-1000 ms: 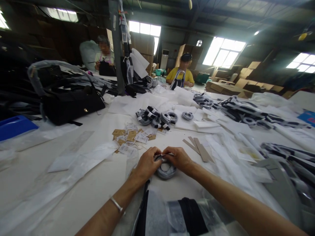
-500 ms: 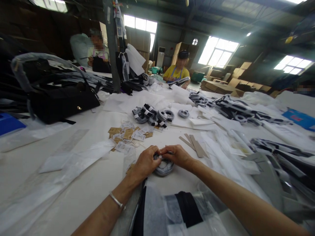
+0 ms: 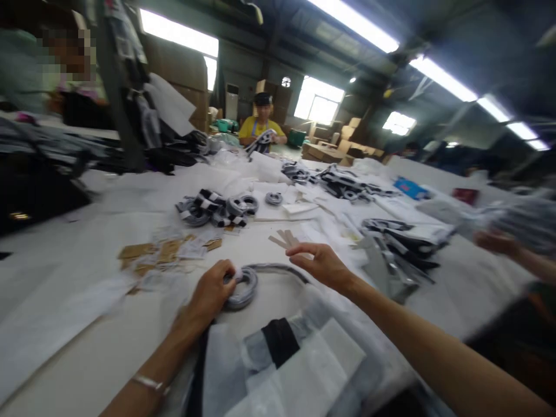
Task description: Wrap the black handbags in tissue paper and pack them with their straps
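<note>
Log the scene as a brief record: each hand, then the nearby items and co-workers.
left hand: fingers on a grey coil
right hand: nothing visibly held, thumb and forefinger apart, near flat strips
left of strips: brown tags
beyond tags: cluster of coils, black and grey
beyond strips: lone coil
across table: person in yellow
right side: another person's hand
</note>
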A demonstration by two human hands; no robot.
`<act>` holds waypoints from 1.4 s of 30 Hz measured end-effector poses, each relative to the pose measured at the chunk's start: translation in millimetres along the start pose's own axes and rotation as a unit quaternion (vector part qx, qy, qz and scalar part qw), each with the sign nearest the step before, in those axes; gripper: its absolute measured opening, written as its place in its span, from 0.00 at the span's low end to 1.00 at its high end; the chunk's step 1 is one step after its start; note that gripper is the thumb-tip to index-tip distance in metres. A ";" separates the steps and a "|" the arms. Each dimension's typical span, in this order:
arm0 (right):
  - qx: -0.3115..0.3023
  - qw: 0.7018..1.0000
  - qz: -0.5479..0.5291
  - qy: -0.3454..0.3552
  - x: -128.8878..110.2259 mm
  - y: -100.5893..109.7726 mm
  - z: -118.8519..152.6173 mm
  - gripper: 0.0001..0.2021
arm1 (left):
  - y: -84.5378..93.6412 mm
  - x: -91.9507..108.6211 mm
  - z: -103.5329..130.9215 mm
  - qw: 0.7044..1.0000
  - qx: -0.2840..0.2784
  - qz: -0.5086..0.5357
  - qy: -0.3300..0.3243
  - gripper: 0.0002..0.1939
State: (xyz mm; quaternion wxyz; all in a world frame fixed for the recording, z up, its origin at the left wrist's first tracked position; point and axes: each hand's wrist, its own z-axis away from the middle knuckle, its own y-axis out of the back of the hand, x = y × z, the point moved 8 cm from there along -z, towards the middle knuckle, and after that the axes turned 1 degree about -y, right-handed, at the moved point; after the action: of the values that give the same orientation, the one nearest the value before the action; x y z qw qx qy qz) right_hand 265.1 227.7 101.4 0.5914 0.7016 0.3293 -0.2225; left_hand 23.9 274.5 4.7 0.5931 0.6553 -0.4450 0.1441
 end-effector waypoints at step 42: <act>0.251 0.837 -0.090 -0.478 247.9 215.9 187.2 0.15 | -0.3 -14.3 -12.8 0.998 -0.011 -0.054 0.036 0.11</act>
State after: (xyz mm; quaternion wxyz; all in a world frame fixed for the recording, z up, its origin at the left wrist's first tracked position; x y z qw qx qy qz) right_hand 605.7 76.2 37.2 0.4566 0.5997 0.0004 -0.6571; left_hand 20.4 291.9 -2.5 0.6231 0.6662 -0.3885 0.1305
